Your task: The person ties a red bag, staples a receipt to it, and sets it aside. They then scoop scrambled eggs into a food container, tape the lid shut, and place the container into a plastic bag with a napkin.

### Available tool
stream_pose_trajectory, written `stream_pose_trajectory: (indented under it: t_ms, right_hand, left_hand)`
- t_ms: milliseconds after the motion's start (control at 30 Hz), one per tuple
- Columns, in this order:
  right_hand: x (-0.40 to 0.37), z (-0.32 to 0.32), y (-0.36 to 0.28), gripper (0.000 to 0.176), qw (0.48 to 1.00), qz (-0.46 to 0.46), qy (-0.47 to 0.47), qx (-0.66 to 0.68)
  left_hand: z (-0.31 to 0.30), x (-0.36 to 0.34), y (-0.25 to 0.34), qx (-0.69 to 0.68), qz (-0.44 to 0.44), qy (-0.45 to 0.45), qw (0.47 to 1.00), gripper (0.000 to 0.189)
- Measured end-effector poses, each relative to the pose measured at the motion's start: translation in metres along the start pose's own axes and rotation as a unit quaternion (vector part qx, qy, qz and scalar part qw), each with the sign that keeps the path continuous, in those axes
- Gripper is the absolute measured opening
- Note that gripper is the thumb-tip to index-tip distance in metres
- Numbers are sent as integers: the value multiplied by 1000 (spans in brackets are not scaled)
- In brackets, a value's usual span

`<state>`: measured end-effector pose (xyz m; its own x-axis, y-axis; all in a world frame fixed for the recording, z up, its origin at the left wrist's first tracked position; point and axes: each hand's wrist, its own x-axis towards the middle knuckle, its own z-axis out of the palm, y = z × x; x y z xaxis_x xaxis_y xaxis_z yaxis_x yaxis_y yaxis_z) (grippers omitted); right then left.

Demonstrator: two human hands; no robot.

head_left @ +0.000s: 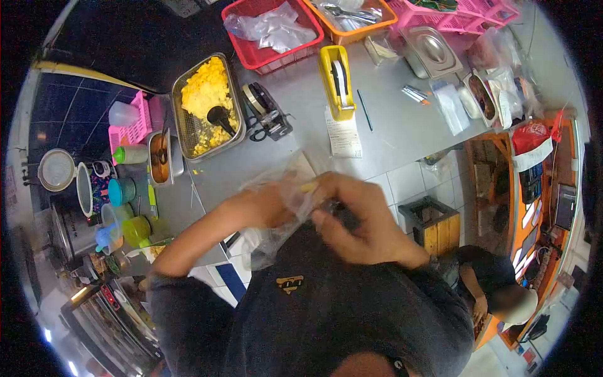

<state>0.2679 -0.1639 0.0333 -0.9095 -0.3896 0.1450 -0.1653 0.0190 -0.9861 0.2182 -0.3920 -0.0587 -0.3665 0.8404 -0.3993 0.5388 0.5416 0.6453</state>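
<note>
In front of my chest, at the counter's near edge, both my hands are at a clear plastic bag [273,242]. My left hand [260,204] grips the bag from the left, its fingers partly covered by the film. My right hand [358,220] is slightly blurred, with its fingers bent in and pinching the bag's gathered part. A small yellow strip [309,187] shows at the right fingertips; I cannot make out what it is. Something pale and flat [303,166] shows through the bag, mostly hidden.
On the steel counter [389,138] stand a yellow tape dispenser [339,81] over a printed receipt [343,141], a black dispenser [267,110], a pen [364,110] and a tray of yellow food [210,107]. Baskets [270,60] line the back. Another person [490,283] is at the right.
</note>
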Motion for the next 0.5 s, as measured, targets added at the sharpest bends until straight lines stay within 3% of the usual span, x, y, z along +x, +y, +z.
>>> stream_pose_trajectory:
  t_ms: [33,67,133,167,233,267,300,333,367,400,467,500]
  right_hand:
    - [1,-3,1,18,1000,-2,28,15]
    - [-2,-7,1,6,998,58,27,6]
    - [4,-8,-1,6,996,71,43,45]
    - [7,-9,-1,6,991,84,66,85]
    - [11,-7,0,8,993,96,41,54]
    - [14,-4,-2,8,994,91,47,46]
    - [16,-2,-3,9,994,86,54,39]
    - [20,1,-5,9,994,86,48,39]
    - [25,5,-8,11,999,12,-4,-41]
    - [29,11,-10,12,989,-63,-55,-120]
    - [31,31,-3,25,985,-88,-106,-108]
    - [30,35,1,31,980,-91,-139,-104]
  left_hand:
    - [-28,-22,20,-17,-70,-39,997,43]
    - [-52,-42,39,-37,-140,-77,986,43]
    - [-89,-72,68,33,-184,-179,966,29]
    - [-84,-88,67,27,-188,-175,966,29]
    - [-70,-119,71,176,-146,-41,973,26]
    - [-64,-120,73,255,-152,-28,954,29]
    - [-65,-118,77,250,-158,-24,955,29]
    - [-70,-115,83,205,-113,76,969,31]
    - [-73,-111,87,159,-65,174,970,35]
    - [-72,-105,92,157,-66,176,969,35]
    - [-69,-95,99,-65,-151,317,934,37]
    - [-67,-93,96,-67,-147,317,934,37]
